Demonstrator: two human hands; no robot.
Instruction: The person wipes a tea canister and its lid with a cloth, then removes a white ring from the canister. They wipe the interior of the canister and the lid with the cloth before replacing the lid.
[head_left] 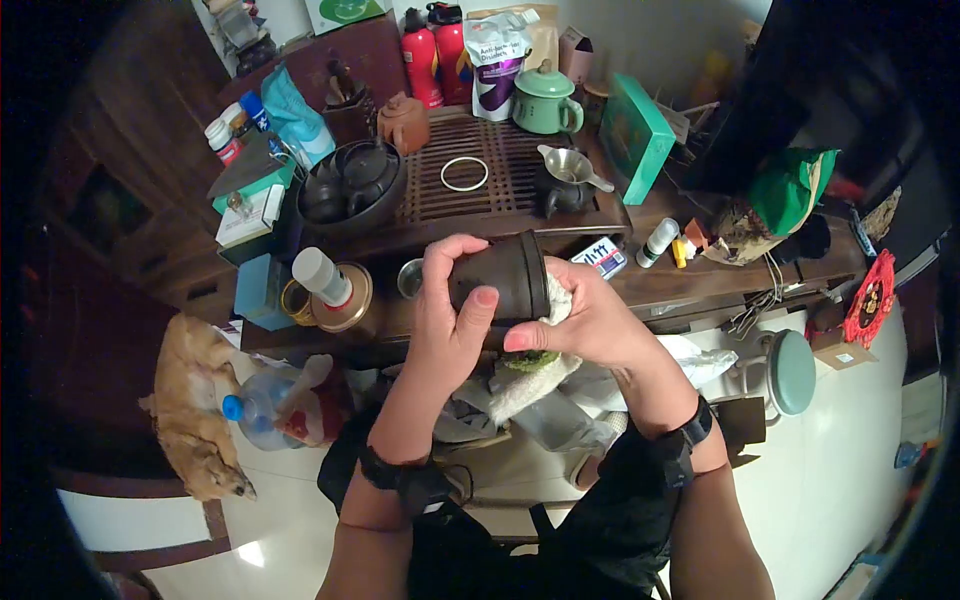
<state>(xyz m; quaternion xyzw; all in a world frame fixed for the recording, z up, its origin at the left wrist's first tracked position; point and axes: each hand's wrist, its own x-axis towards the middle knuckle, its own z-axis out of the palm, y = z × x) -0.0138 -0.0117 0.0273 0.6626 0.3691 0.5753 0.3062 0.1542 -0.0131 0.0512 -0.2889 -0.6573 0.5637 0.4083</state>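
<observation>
My left hand [450,325] is wrapped around a dark brown cylindrical pot [508,275], thumb on its near side. The pot is tilted on its side in front of my chest, above the front edge of the tea table. On its right end, my right hand [600,325] grips a white cloth [535,390] with a green patch. Part of the cloth is bunched between that hand and the pot and hangs below. The pot's opening, if it has one, is hidden from me.
Beyond my hands is a slatted tea tray [455,205] with a white ring [465,174], a strainer [568,167] and a clay teapot [403,122]. A dark bowl of teaware [352,185] stands left. A dog [195,410] lies on the floor near a water jug [268,408]. At right is a stool [790,372].
</observation>
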